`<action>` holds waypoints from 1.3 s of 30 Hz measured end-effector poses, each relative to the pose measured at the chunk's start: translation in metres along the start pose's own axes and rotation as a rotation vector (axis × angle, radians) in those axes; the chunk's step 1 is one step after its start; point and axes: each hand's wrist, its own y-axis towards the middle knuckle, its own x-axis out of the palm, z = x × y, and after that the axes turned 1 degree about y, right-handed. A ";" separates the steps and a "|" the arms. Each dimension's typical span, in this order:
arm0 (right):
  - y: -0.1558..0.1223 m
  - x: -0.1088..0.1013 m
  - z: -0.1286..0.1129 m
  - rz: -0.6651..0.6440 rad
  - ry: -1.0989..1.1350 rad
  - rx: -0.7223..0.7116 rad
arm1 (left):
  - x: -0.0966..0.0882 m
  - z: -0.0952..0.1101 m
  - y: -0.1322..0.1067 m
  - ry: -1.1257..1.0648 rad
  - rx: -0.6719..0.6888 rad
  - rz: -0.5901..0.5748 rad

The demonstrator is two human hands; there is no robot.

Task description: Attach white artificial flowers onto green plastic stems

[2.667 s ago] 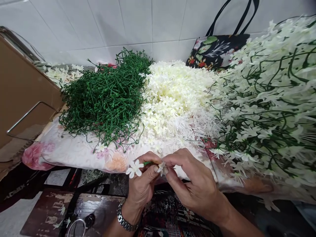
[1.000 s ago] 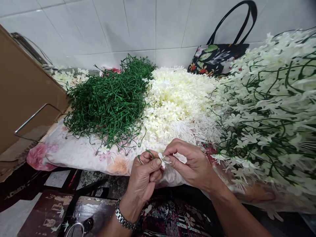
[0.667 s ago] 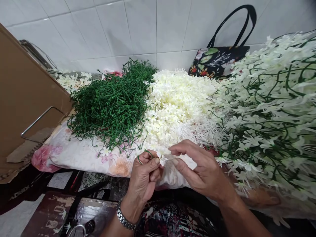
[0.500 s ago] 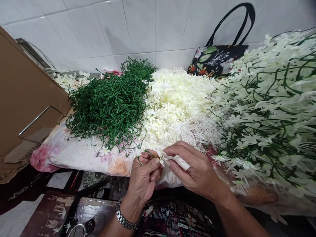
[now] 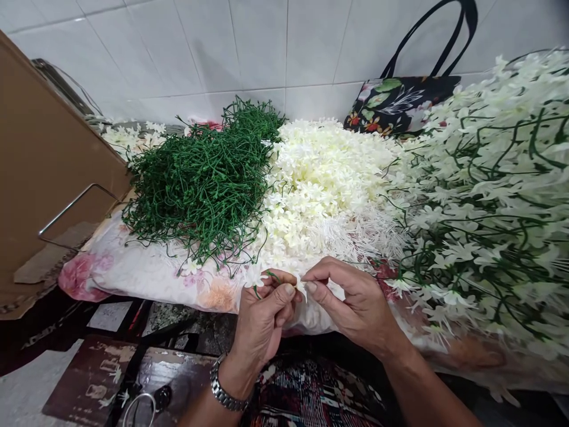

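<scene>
White flower [image 5: 301,289] pointing right, green stem [image 5: 272,274] curving left

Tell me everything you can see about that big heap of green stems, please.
The heap of green stems is a loose tangle of thin, dark green strands, many curved, some with small nubs; they look like plastic. It lies on the flower-printed cover, stretching back toward the tiled wall, with stray strands along its front. On the picture's right it meets a heap of white blossoms. Neither the left hand nor the right hand touches it.
</scene>
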 end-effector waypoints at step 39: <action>0.001 -0.016 -0.020 -0.126 -0.153 -0.119 | -0.017 -0.001 -0.015 0.762 0.646 -0.231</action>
